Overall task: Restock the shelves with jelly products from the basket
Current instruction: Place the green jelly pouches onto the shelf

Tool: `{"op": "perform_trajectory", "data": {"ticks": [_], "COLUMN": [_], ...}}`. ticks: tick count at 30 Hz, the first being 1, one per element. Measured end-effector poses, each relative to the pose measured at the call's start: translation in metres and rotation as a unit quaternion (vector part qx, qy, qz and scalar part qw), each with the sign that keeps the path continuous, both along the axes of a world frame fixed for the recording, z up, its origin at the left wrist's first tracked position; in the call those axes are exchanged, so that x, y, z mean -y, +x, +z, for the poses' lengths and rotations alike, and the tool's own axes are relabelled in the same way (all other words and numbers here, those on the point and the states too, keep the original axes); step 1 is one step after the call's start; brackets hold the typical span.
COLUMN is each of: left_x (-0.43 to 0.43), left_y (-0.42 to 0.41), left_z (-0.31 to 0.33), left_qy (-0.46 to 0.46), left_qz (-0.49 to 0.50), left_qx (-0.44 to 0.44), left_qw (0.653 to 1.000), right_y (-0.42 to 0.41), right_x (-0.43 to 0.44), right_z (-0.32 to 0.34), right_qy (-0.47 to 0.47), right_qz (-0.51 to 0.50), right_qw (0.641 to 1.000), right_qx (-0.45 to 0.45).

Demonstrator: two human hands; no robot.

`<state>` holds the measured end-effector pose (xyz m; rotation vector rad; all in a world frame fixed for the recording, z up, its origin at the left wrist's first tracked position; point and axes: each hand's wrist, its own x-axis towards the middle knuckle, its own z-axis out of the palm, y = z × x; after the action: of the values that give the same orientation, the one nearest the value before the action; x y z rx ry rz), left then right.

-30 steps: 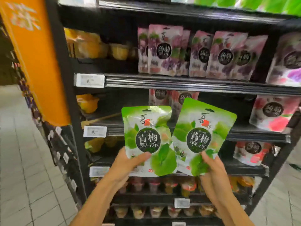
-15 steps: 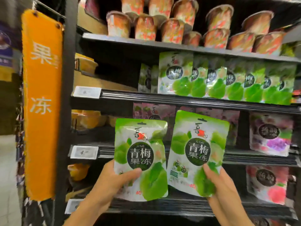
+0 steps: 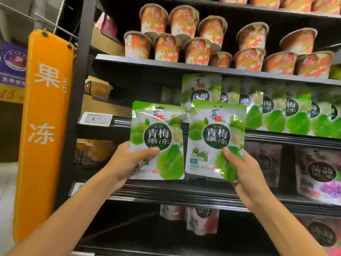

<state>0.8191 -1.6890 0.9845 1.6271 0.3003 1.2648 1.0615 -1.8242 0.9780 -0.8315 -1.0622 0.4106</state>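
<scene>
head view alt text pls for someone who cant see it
Two hands each hold up a green jelly pouch before a shop shelf: the left hand grips the left pouch, the right hand the right pouch. Matching green pouches line the shelf behind, orange cups above, purple pouches below.

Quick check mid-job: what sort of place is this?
Most likely a supermarket aisle: a shelf rack stocked with rows of identical green jelly pouches and stacked jelly cups, a price tag on a shelf edge, and an orange sign beside the rack.
</scene>
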Motion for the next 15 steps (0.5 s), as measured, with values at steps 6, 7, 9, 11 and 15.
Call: {"op": "perform_trajectory", "data": {"ticks": [6, 7, 9, 11, 15], "left_x": [-0.013, -0.016, -0.020, -0.024, -0.031], "left_y": [-0.011, -0.013, -0.017, -0.020, -0.026], "left_z": [0.020, 0.022, 0.024, 0.025, 0.021], "left_qy": [0.012, 0.010, 0.010, 0.012, 0.023], "left_qz": [0.013, 0.012, 0.012, 0.010, 0.005], "left_qx": [-0.004, -0.002, 0.000, -0.002, -0.010], "left_qw": [1.000, 1.000, 1.000, 1.000, 1.000], "right_y": [-0.004, -0.006, -0.010, -0.015, -0.025], "right_x": [-0.031, -0.037, -0.051, -0.065, -0.092], "right_z": [0.066, 0.078, 0.100, 0.120, 0.148], "right_qy": [-0.014, -0.015, -0.019, -0.034, -0.065], "right_qz": [-0.069, -0.074, -0.089, -0.093, -0.081], "right_qw": [0.996, 0.996, 0.994, 0.993, 0.994], "right_qx": [0.053, 0.057, 0.065, 0.062, 0.019]}}
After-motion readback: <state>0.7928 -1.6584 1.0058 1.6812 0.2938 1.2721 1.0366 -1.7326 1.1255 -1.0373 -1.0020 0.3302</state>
